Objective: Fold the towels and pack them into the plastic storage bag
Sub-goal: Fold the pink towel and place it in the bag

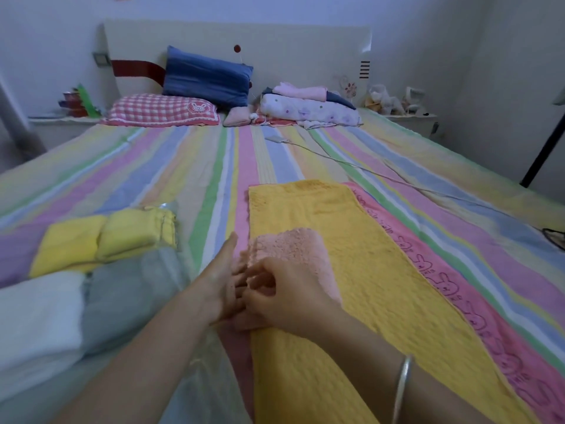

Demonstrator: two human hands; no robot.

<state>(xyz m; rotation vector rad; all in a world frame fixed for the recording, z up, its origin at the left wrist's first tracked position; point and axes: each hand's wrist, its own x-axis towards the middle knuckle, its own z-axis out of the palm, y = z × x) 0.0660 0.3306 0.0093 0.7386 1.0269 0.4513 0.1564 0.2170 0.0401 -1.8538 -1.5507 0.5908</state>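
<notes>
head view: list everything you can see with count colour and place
yellow towel: 1, orange-yellow, spread flat mid-bed
bunny towel: 1, pink, under the yellow towel, right edge showing
small towel: 1, peach-pink, on the yellow towel's near left
folded yellow towels: 2, yellow, left, side by side
grey towel: 1, grey, folded, near left
white towel: 1, white, folded, far left
plastic bag: 1, clear, around the folded towels
sheet: 1, pastel stripes, covering the bed
pillows: 2, blue and red-checked, at the headboard
cable: 1, white, across the sheet
bracelet: 1, silver, right wrist
left hand: 1, fingers straight, beside the small towel
right hand: 1, pinches the small towel
</notes>
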